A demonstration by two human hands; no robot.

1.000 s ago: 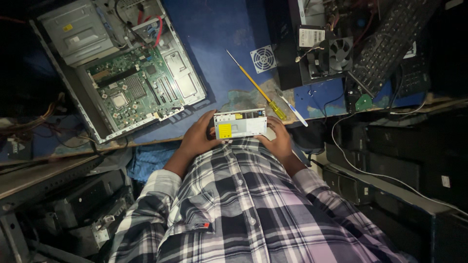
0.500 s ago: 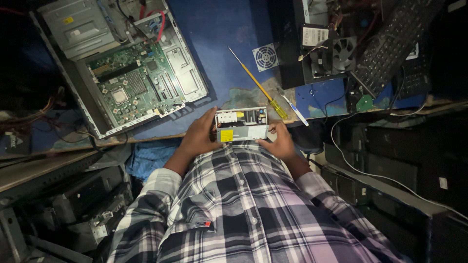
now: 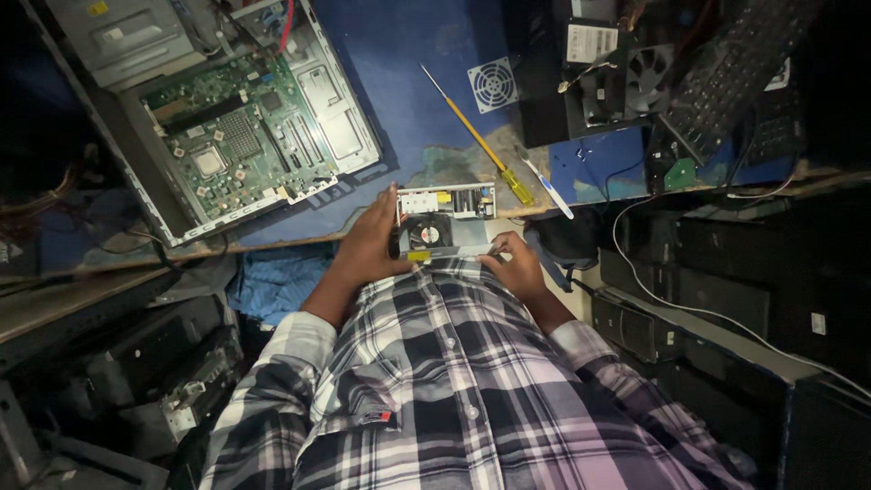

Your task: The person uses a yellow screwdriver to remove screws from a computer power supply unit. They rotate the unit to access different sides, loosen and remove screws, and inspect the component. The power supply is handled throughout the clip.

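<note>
At the near edge of the blue surface (image 3: 426,82), just above the person's checked shirt, a small metal power supply unit (image 3: 445,218) sat between two hands, its lid off so a circuit board and a round black fan showed. The left hand (image 3: 367,245) had its grip clenched around the unit's left side; the right hand (image 3: 515,265) pinched its lower right corner. The box looked stiff, fairly heavy and sharp-edged, best taken by its metal sides, away from the exposed board. Just beside it lay a yellow-handled screwdriver (image 3: 472,136). Further left stood an open computer case (image 3: 245,127) showing a green motherboard.
</note>
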